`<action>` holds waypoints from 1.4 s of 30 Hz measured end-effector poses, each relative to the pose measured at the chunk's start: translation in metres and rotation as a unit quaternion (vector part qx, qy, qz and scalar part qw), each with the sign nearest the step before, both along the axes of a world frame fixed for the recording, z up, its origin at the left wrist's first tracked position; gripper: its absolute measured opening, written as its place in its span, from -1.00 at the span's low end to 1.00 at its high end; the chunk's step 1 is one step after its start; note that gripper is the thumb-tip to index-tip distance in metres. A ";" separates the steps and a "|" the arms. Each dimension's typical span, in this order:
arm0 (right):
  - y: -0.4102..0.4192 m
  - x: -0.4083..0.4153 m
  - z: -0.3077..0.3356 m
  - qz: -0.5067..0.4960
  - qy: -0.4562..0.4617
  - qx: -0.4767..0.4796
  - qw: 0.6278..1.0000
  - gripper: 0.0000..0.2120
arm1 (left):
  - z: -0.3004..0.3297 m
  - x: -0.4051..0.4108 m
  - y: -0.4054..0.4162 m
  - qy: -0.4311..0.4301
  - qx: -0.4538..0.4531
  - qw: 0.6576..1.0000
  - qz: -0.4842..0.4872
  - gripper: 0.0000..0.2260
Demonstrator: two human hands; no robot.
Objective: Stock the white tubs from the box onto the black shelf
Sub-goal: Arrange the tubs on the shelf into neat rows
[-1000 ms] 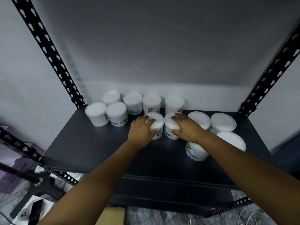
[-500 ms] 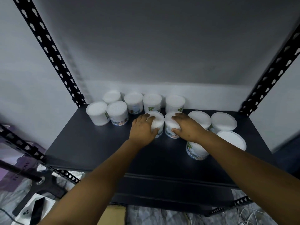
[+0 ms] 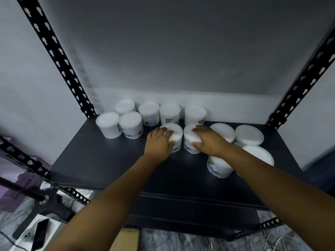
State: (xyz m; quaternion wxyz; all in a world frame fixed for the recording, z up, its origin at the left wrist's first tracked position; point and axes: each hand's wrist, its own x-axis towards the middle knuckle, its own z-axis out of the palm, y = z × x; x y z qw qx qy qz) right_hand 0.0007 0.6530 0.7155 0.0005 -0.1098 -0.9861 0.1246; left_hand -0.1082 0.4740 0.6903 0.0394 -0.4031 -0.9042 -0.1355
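Left hand [image 3: 159, 142]: grip curled over top of one white tub [image 3: 175, 135], fingers across lid, thumb against near side. Right hand [image 3: 208, 140]: grip likewise wrapped over neighbouring tub [image 3: 190, 142], fingers on lid, thumb low on front wall. Both held tubs upright on black shelf [image 3: 108, 160], just beside each other near middle, second row from wall.

Behind them, along wall: row of four tubs [image 3: 170, 113], upright, close together. To left: two further tubs [image 3: 120, 125] side by side, touching, slightly forward of back row. To right: three wider tubs [image 3: 249, 135] grouped near right post; one more tub [image 3: 218, 166] nearer front edge, partly hidden under right forearm. Labels on several tubs printed in green and blue; "COTTON" legible on some.

Perforated black uprights [image 3: 54, 51] at both back corners. Grey wall [image 3: 181, 51] behind. Below shelf at left: dark stand base [image 3: 49, 209], phone [image 3: 39, 234] on white surface. Edge of cardboard box [image 3: 126, 240] at bottom centre, between forearms.
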 end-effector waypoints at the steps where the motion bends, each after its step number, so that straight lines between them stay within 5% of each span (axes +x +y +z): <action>1: 0.000 0.000 0.000 0.000 0.000 -0.001 1.000 -0.43 | 0.000 -0.001 -0.001 -0.004 -0.002 1.000 -0.009 -0.58; 42: -0.002 0.005 -0.002 0.001 0.015 -0.005 1.000 -0.43 | -0.004 -0.006 -0.012 -0.051 0.009 0.999 -0.003 -0.53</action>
